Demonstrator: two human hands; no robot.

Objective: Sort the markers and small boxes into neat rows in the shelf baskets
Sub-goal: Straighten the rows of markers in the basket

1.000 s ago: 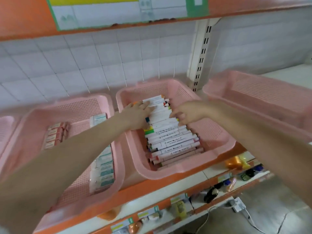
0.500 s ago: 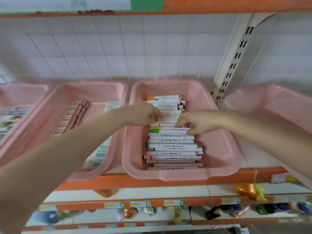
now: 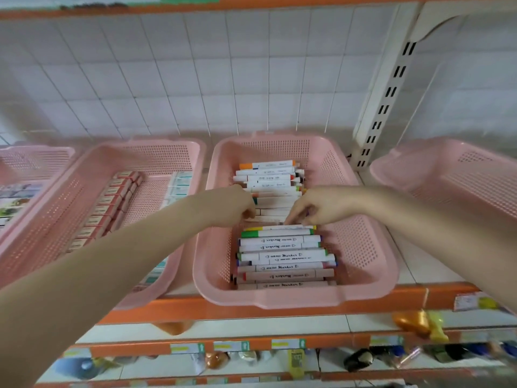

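Left hand (image 3: 237,205): fingers curled against the left ends of the markers (image 3: 279,247), which lie stacked crosswise in the middle basket (image 3: 279,298); I cannot tell whether they grasp or only press.
Right hand (image 3: 319,205): fingers bent down, pinching the markers mid-row.
Risk: I judge that squeezing from both ends could buckle the row and pop markers over their neighbours; the far end looks uneven.
Box basket (image 3: 56,205): small boxes (image 3: 109,208) stand in rows; the left forearm crosses its rim and could nudge it.
Right basket (image 3: 461,186): just beside the right forearm.
Shelf post (image 3: 386,107): behind the baskets, apart from both hands.
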